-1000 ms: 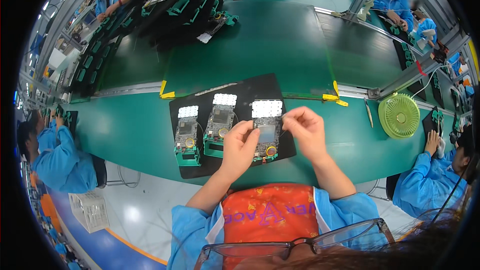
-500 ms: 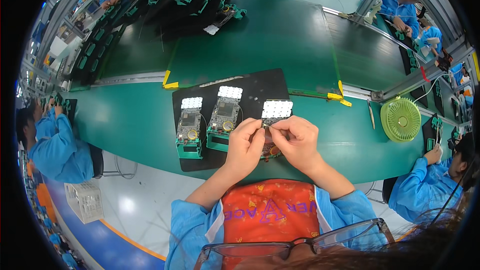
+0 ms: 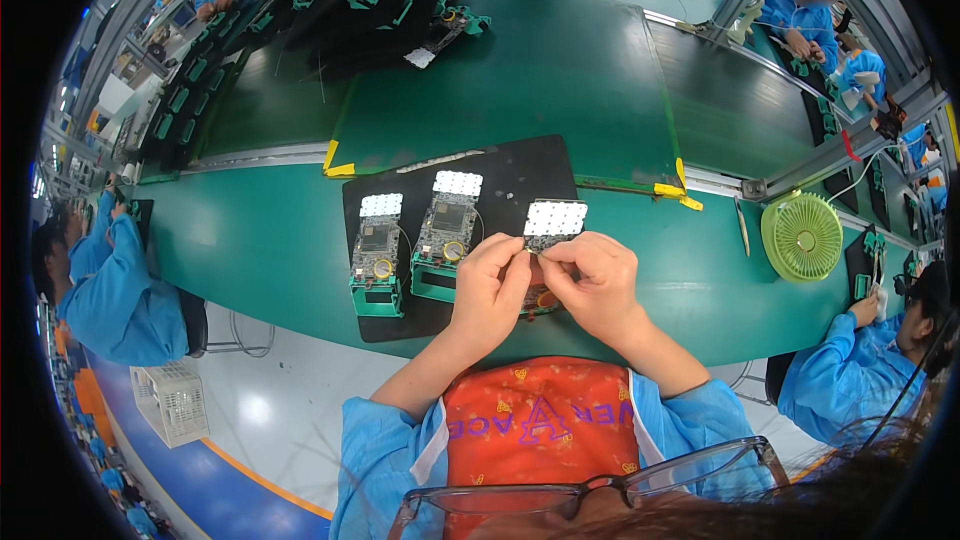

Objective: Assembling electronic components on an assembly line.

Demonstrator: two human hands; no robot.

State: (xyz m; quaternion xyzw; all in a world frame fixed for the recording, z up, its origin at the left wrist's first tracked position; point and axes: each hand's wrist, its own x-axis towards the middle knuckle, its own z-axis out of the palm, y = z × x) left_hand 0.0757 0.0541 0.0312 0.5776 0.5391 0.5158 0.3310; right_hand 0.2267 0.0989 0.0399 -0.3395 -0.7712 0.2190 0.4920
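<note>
Both my hands meet over a circuit board assembly [image 3: 555, 220] with a white keypad panel at its far end. My left hand [image 3: 487, 285] is closed in a pinch at the board's left side. Opposite it, my right hand [image 3: 597, 285] pinches too, its fingertips nearly touching the left ones. What lies between the fingertips is too small to make out, and my hands cover most of this board. To the left, two similar boards, a middle one [image 3: 448, 225] and a left one [image 3: 378, 240], rest in green plastic holders on a black mat [image 3: 400, 325].
A green fan [image 3: 802, 238] and a thin pen-like tool [image 3: 742, 228] are on the green table [image 3: 690, 280] at right. Black trays of green holders [image 3: 370, 10] are stacked far left. Co-workers in blue sit on both sides, one at left [image 3: 120, 280]. Yellow tape [image 3: 340, 170] marks corners.
My hands stay pinched at the same board, with only slight fingertip movement. The black mat and the two boards on its left have shifted very slightly.
</note>
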